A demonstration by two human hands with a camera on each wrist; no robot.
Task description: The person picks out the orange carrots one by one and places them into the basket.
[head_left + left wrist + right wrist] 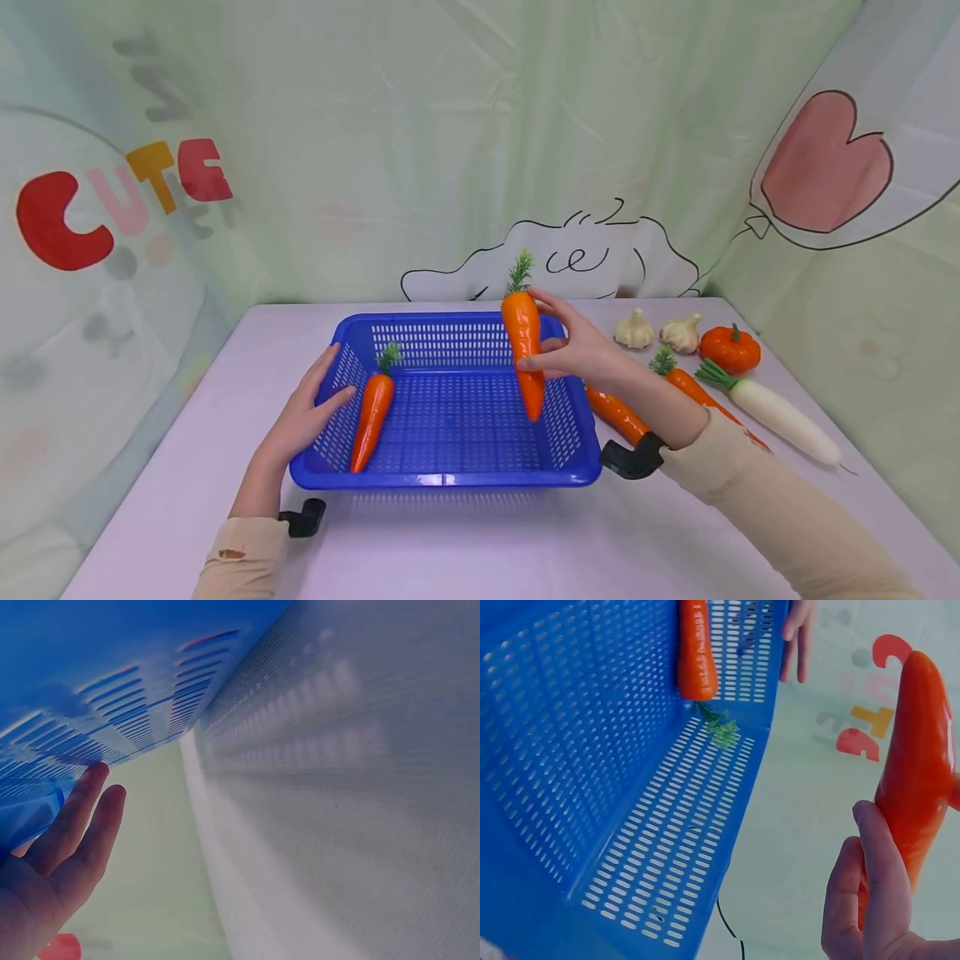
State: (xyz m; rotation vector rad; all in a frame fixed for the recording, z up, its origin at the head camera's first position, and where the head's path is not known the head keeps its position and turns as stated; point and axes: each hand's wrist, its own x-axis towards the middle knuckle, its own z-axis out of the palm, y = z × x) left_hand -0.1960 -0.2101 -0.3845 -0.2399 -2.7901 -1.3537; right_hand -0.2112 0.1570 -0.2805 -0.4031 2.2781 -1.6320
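Note:
A blue plastic basket (450, 480) stands on the table, with one orange carrot (372, 417) lying along its left side, green top toward the back. My right hand (573, 346) pinches a second carrot (522, 333) between thumb and fingers over the basket's right part. This carrot hangs nearly upright, its leafy top up and its tip down. At the basket's left wall is my left hand (302, 412), its fingers straight along the outside and the thumb reaching over the rim. The left wrist view shows the fingers (97, 832) beside the slotted wall.
Right of the basket lie two more carrots (617, 412) (693, 387), partly behind my right arm. Farther right are a white radish (783, 419), an orange-red pumpkin (730, 349) and two garlic bulbs (633, 331) (681, 334). A printed curtain (360, 167) surrounds the table (450, 558).

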